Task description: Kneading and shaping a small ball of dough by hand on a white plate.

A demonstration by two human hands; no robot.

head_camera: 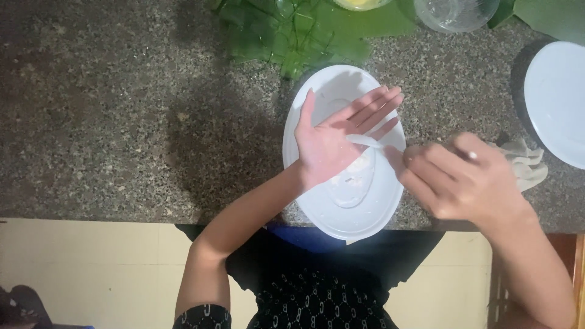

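Observation:
My left hand (337, 139) is held flat, palm up, fingers spread, over a white oval plate (382, 204) on the granite counter. A smear of white paste lies on the plate's middle (350, 186). My right hand (461, 176) is closed around a white spoon (365, 141), whose bowl rests on my left palm. The spoon's handle end shows past my right knuckles.
Green leaves (286, 30) lie at the counter's far edge with a clear glass bowl (454, 13) beside them. A second white plate (557, 100) sits at the right. A crumpled white cloth (529, 163) lies just right of my right hand. The counter's front edge runs below the plate.

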